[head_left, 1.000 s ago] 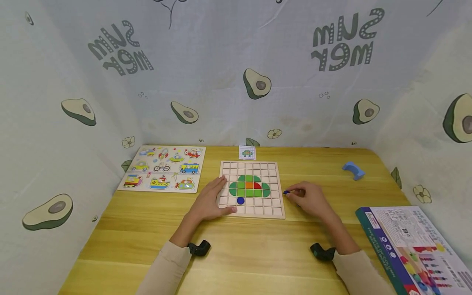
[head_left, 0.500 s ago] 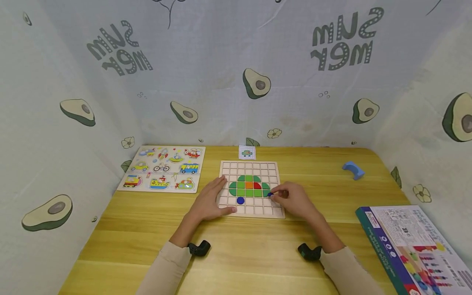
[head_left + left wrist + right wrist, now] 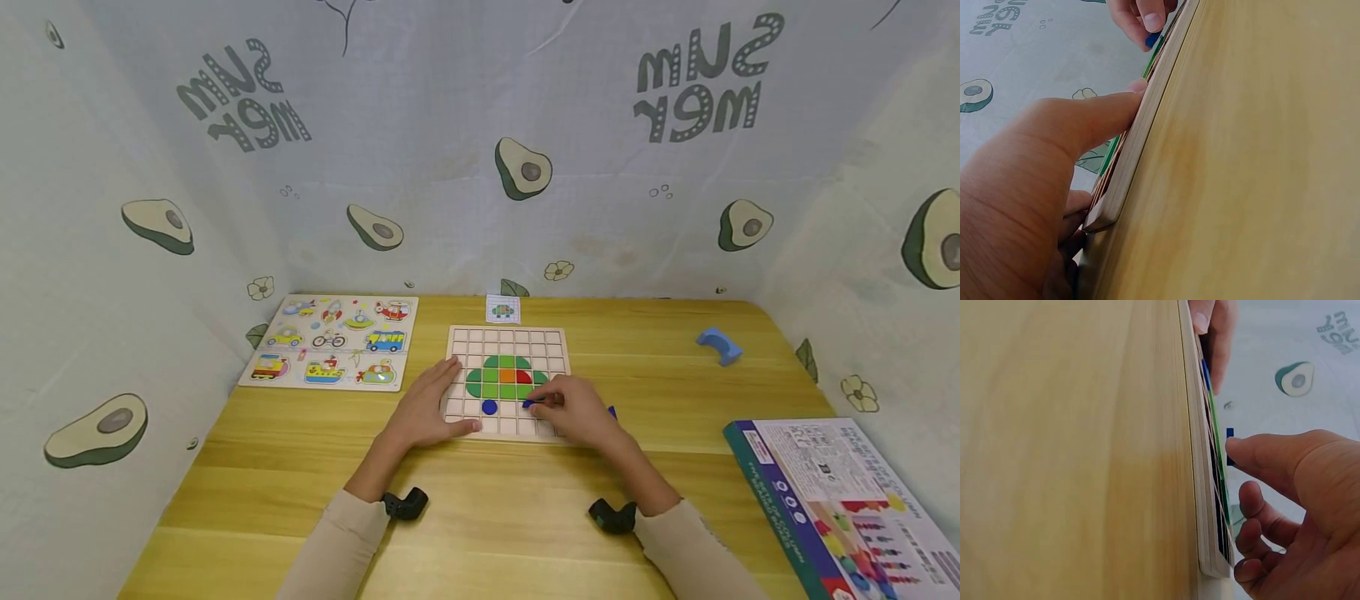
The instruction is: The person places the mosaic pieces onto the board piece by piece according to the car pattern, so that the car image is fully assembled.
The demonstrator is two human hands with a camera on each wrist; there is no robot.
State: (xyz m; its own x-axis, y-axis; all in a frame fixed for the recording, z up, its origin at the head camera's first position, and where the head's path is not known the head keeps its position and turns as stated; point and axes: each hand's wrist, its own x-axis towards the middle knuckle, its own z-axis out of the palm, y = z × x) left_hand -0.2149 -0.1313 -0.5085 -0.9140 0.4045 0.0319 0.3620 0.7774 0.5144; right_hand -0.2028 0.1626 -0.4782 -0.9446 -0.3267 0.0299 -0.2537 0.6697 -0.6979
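Observation:
A wooden grid board bears green tiles, an orange square tile and a red tile. A round blue tile lies in the row below them. My left hand rests at the board's left side, fingers spread along the edge, thumb touching the near rim. Between thumb and fingers, my right hand pinches a small blue tile, held just above the board's lower right part. Another blue piece shows behind my right wrist, mostly hidden.
A small picture card lies behind the board. A vehicle puzzle board is to the left. On the right are a light-blue arch block and a large printed box. Patterned cloth hangs behind.
My right hand has moved left with the blue tile, from beside the board to over its lower right cells. A blue piece has come into view by the right wrist. My left hand stays put.

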